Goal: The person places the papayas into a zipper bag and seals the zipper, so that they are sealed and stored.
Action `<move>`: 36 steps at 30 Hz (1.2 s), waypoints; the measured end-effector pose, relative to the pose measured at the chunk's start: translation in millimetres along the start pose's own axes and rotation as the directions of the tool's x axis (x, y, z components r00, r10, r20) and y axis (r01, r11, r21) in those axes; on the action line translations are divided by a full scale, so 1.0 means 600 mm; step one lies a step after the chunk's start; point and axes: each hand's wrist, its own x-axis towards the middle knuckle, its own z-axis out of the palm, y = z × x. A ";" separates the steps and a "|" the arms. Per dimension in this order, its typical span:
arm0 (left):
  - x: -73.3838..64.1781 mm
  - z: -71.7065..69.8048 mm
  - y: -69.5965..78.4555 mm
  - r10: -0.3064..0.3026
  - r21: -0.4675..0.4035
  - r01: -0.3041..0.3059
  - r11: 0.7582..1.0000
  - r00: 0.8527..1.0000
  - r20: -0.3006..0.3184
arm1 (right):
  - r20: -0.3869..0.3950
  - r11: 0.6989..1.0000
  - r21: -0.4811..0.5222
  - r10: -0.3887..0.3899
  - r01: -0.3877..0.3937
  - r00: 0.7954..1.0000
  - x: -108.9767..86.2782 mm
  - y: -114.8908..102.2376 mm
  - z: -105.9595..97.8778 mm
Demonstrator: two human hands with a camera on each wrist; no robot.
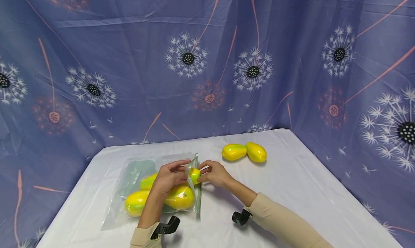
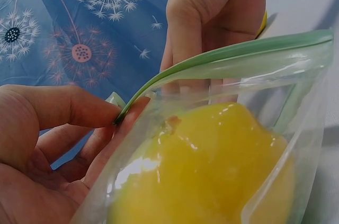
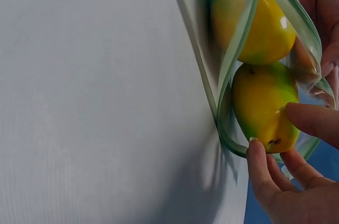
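Note:
A clear zip bag (image 1: pixel 137 165) lies on its side with its green-edged mouth (image 3: pixel 241 38) gaping to the right. Several yellow-green papayas (image 1: pixel 179 197) are inside. My left hand (image 1: pixel 168 177) reaches over the bag and pinches the mouth's edge between thumb and fingers, seen close in the left wrist view. At the opening, my right hand (image 1: pixel 215 174) holds the end of one papaya (image 3: pixel 265 102) by its fingertips. That papaya sits within the mouth, next to another papaya (image 3: pixel 267 28). Plastic and my left hand partly cover the fruit further in.
Two more papayas (image 1: pixel 234 152) (image 1: pixel 256 152) lie touching at the back right of the white-covered table (image 1: pixel 291 190). A blue dandelion-print curtain (image 1: pixel 142 67) stands behind the table and along its sides. Each wrist wears a black camera mount (image 1: pixel 241 217).

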 end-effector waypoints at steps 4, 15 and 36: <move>0.000 0.001 0.001 0.005 -0.014 -0.005 1.000 1.000 0.002 | -0.006 1.000 0.010 -0.011 0.011 1.000 0.003 0.003 0.006; -0.001 0.002 0.001 0.006 -0.030 -0.005 1.000 1.000 0.023 | -0.010 0.999 0.042 -0.023 0.024 1.000 0.004 0.008 0.015; -0.002 0.002 -0.003 -0.001 -0.032 0.001 1.000 1.000 0.006 | 0.034 1.000 -0.025 -0.019 0.020 0.999 -0.006 0.007 -0.010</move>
